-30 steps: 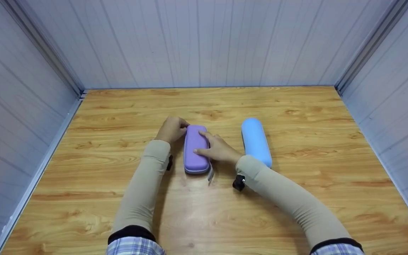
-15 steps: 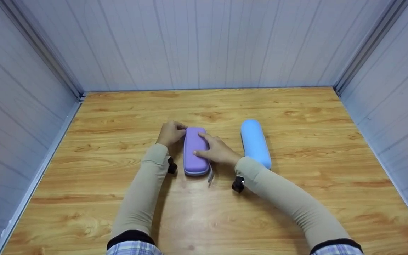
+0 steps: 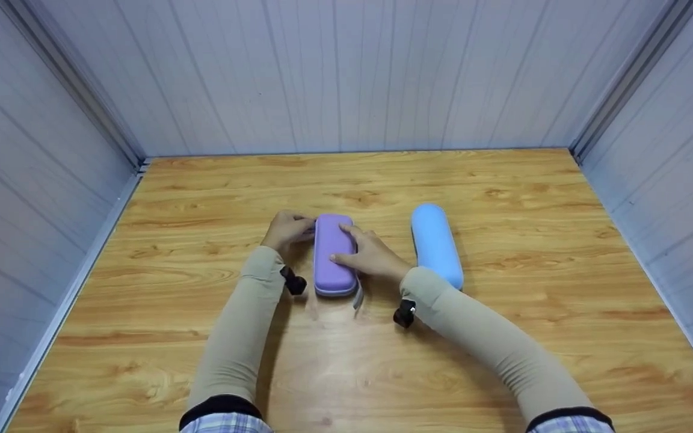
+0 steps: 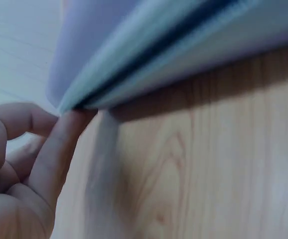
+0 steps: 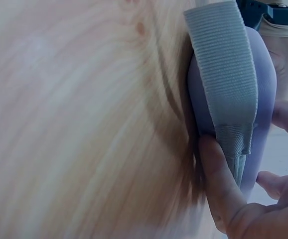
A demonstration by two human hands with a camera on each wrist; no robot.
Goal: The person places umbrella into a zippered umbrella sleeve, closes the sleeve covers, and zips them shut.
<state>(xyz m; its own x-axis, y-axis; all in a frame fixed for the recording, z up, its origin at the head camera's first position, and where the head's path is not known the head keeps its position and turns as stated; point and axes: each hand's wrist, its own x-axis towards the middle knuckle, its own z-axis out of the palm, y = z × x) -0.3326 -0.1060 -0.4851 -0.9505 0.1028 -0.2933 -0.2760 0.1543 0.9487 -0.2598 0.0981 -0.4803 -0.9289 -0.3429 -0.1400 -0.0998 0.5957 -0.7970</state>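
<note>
A purple zippered case (image 3: 329, 240) lies lengthwise on the wooden table, flat side up. My right hand (image 3: 375, 256) holds it from the right, thumb and fingers spread over its top and side. In the right wrist view, a grey fabric strap (image 5: 226, 69) hangs from the near end of the zipper. At the far left corner my left hand (image 3: 287, 230) pinches the zipper pull, which its fingertips mostly hide. A dark gap (image 4: 169, 42) runs between the zipper edges in the left wrist view and narrows to those fingertips.
A light blue rounded case (image 3: 435, 243) lies to the right, its near end close by my right sleeve (image 3: 443, 291). Pale panel walls (image 3: 334, 78) enclose the wooden table (image 3: 202, 337) at the back and both sides.
My left hand has shifted slightly toward me along the case's left side, its wrist turning a little. My right hand and both cases stay where they were.
</note>
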